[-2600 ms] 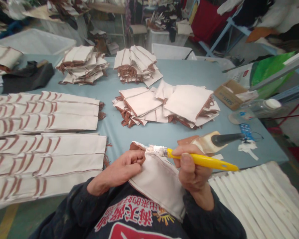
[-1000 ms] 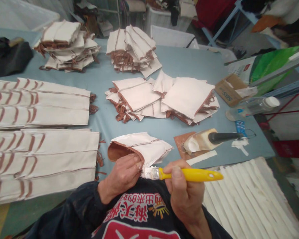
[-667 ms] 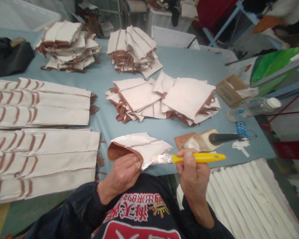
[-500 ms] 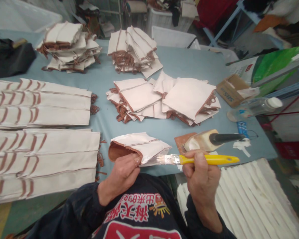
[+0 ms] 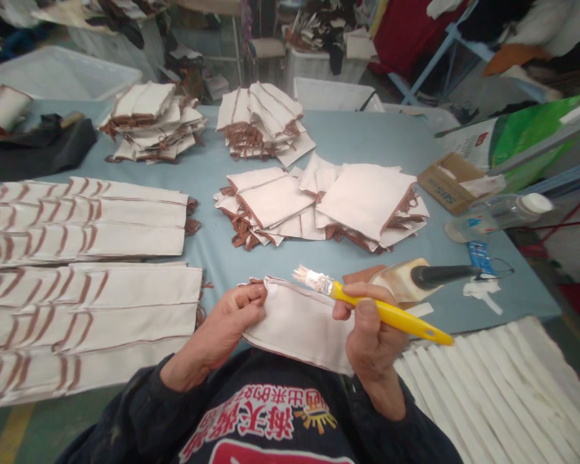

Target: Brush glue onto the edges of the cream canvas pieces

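My left hand (image 5: 229,332) is closed on the left end of a white pouch (image 5: 302,322) with brown edging, which lies flat at the table's front edge. A yellow-handled paintbrush (image 5: 391,314) is gripped in my right hand (image 5: 374,341). Its bristles, caked with something white, point left just above the pouch's far edge. The lower fingers of my right hand are against the pouch's right end; whether they also grip it I cannot tell. Behind this hand a pale glue container (image 5: 396,277) with a black handle (image 5: 444,276) rests beside a brown piece.
Loose piles of similar pouches (image 5: 367,200) lie across the table (image 5: 251,261). Overlapping rows of them (image 5: 140,309) fill the left side. A cardboard box (image 5: 447,183) and a clear bottle (image 5: 500,216) stand at right. White strips (image 5: 493,380) lie at lower right.
The pouch, its brown opening facing left before, now lies flatter with a broad white side up. The brush has lifted away from it and tilted, bristles up. My left hand has shifted left.
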A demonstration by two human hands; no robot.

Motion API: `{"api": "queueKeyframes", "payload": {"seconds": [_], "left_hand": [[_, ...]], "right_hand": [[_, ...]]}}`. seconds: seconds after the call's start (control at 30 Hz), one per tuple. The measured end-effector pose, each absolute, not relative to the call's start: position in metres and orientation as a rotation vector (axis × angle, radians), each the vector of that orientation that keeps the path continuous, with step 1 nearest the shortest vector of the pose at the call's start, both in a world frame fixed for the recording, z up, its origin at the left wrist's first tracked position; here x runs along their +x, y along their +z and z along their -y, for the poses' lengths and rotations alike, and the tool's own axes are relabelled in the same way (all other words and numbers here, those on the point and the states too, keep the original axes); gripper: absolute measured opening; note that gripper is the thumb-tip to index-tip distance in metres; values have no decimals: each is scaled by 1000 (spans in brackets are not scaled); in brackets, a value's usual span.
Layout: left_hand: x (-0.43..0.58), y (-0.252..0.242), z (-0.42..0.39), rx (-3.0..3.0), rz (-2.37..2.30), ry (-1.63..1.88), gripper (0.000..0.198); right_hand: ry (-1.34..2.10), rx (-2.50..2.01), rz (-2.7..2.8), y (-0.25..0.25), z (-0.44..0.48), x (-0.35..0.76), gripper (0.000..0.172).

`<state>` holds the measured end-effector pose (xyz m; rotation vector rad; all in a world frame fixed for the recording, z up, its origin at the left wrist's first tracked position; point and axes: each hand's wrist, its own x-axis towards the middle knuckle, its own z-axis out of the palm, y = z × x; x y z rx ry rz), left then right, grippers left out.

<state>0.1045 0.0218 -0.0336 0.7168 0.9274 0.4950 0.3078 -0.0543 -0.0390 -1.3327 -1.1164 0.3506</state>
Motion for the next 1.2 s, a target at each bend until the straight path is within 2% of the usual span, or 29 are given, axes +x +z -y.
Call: {"api": "queueKeyframes", "payload": {"seconds": [0.23,0.4,0.5,0.63,0.8,0.9,0.97,1.1,1.2], "left_hand": [[110,-24,-23,693,-912,511,20],[109,-22,-23,652,-921,533,31],[110,-20,-24,642,-923,529,29],[109,-20,-24,648,-898,523,29],[107,-24,-25,652,-907,503,22],[105,-28,-30,661,-873,468,21],[99,-33,-35,698,-857,477,22],[78,-48,-40,960,-922,487,39],[66,-59,-37,1217,-927,402,35]], "right_hand": [[274,-1338,1376,-41,53,303,22],[165,-1359,1302,-43,57,301,25],[187,-1306,1368,-41,55,297,24],[44,-1434,1344,-49,36,300,21],[222,-1599,1402,-70,16,298,29],[214,-1591,1380,-78,14,295,33],[184,-1609,1330,-80,14,298,33],[131,-1676,1227,-80,12,319,33],[126,-1713,1192,-81,11,332,36]]}}
